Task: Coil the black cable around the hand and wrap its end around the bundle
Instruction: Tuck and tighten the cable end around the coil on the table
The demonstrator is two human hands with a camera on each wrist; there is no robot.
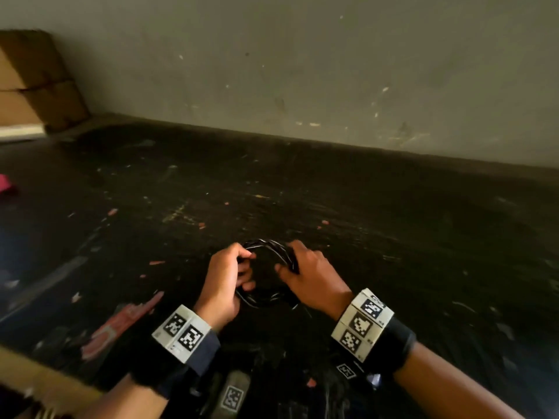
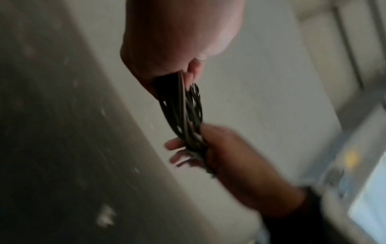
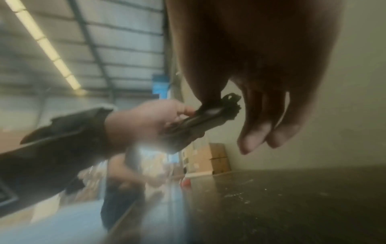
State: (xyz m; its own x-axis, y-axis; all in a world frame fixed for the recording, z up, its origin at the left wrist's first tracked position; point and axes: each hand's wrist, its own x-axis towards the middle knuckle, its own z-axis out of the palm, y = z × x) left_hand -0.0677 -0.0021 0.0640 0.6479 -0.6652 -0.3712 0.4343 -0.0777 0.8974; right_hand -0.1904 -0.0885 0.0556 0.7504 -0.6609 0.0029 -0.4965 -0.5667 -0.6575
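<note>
One black cable, already looped into a ring of several turns, is held up just above the dark, scuffed desk between two hands. The left hand is curled round the left side of the ring, and the right hand is clamped on the right side, thumb pressed against the strands. That ring shape is only seen from the head view.

From the left wrist view the coil is seen edge-on as a flat bunch of strands stretched between the two grips, too blurred to be counted properly. In the right wrist view a small tab-like end piece is picked out sticking up past the thumb, probably the plug or a tie, hard to be sure with the blur. Two fingers of the right hand are shown hanging straight behind the bundle.

Two stacked cardboard boxes are seen against the wall at the far left.
</note>
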